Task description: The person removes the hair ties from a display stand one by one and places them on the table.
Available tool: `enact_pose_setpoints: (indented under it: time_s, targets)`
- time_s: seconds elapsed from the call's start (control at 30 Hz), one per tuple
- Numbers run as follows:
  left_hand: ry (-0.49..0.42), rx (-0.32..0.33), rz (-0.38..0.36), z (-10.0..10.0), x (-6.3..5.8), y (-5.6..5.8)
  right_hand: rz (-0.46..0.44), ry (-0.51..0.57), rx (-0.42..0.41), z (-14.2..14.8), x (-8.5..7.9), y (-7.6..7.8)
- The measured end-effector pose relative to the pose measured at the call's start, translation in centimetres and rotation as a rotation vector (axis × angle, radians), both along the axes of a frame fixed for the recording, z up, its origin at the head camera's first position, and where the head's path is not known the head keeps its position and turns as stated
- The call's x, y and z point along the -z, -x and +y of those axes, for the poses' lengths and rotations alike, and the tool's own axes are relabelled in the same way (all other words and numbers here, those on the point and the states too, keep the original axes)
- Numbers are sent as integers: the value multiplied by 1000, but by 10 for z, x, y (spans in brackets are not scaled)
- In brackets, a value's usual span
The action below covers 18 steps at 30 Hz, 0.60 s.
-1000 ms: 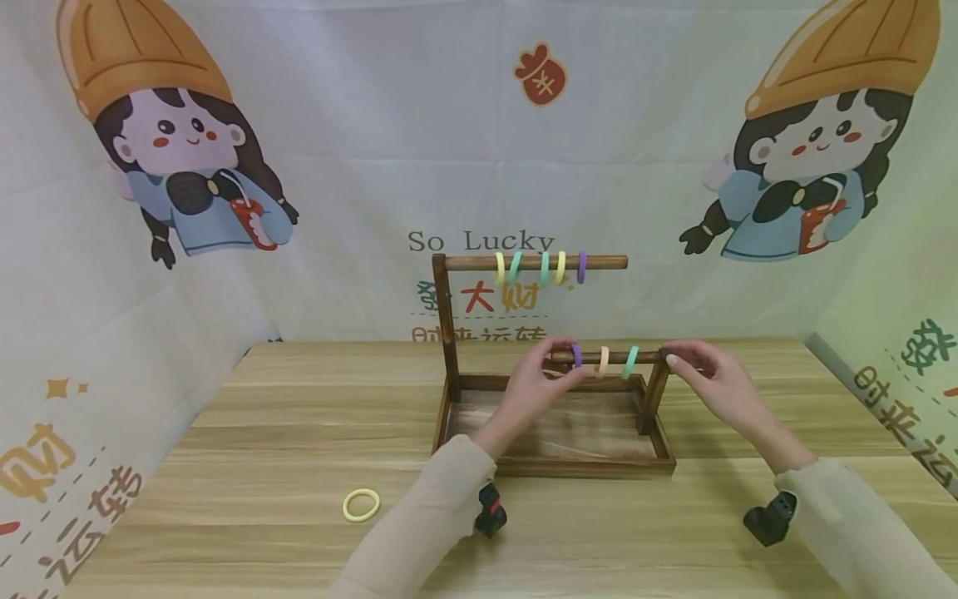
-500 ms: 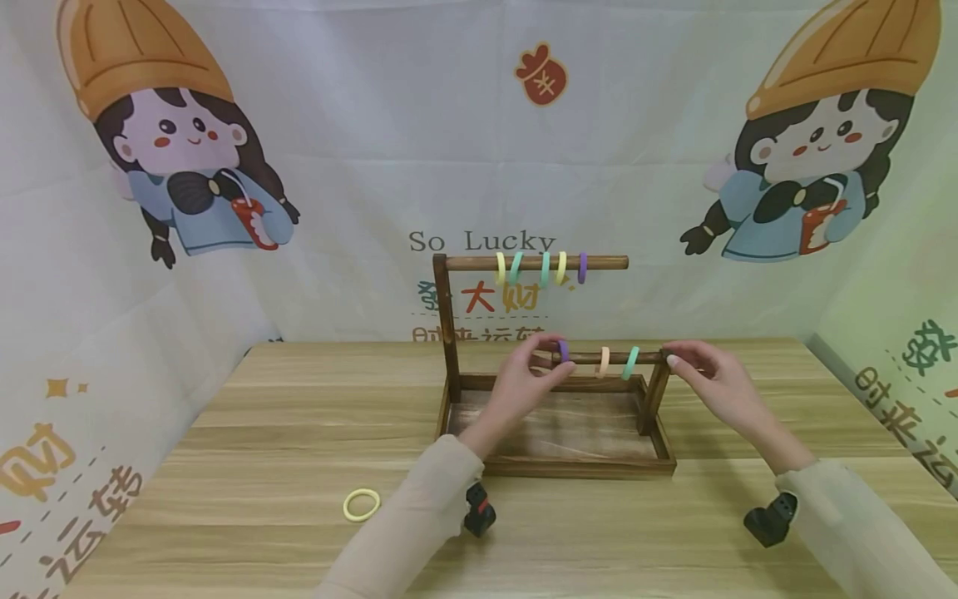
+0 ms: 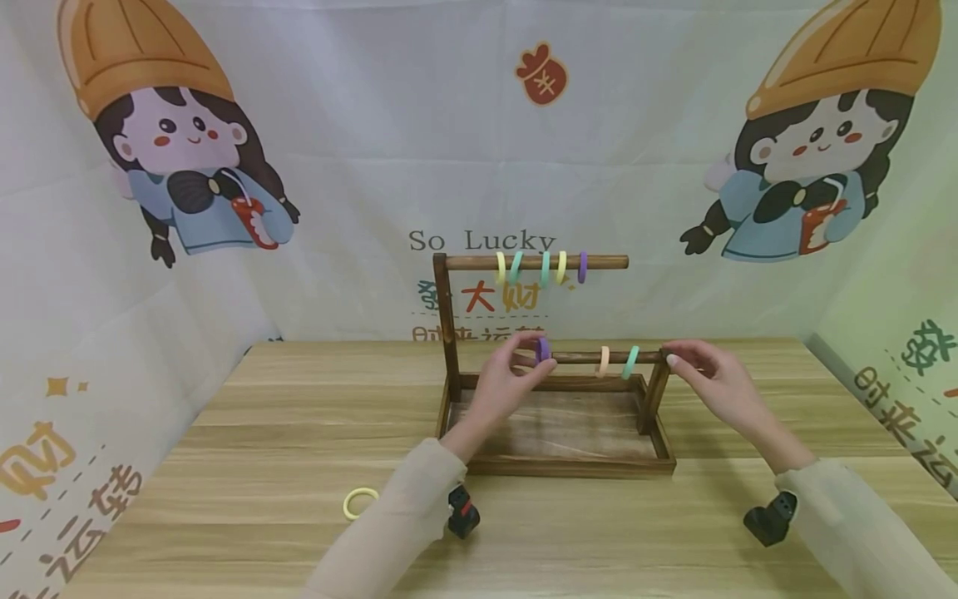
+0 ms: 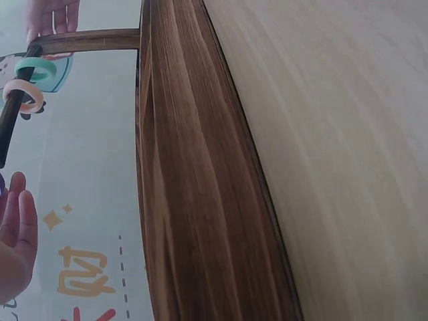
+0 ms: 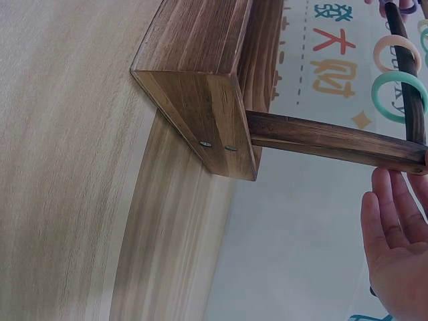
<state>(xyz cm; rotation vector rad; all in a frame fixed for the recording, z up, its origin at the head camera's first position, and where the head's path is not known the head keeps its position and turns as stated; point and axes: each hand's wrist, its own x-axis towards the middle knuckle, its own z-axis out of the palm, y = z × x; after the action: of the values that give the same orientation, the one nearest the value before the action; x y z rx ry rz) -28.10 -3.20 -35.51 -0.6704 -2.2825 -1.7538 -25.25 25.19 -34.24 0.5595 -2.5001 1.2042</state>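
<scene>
My left hand pinches a purple ring between thumb and fingers, just past the free left end of the lower wooden bar. In the left wrist view, a small gap separates the bar's tip from the ring, mostly cut off by the frame edge. On that bar hang a peach ring and a mint green ring. My right hand holds the top of the short post of the wooden rack, thumb in front; its fingertips touch the post end in the right wrist view.
Several yellow, green and purple rings hang on the rack's upper bar, held by a tall left post. A yellow ring lies on the wood-grain table, near my left sleeve. A printed cloth stands behind.
The purple ring has slid left along the lower bar and off its free end, carried by my left hand. My right hand has stayed at the short post.
</scene>
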Motion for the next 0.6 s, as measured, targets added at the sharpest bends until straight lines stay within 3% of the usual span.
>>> enact_pose_setpoints:
  time_s: [0.23, 0.6]
  targets:
    - [-4, -8, 28, -8, 2, 1, -5, -2, 2, 0, 0, 1]
    - [64, -4, 99, -18, 6, -3, -13, -1, 2, -1, -1, -1]
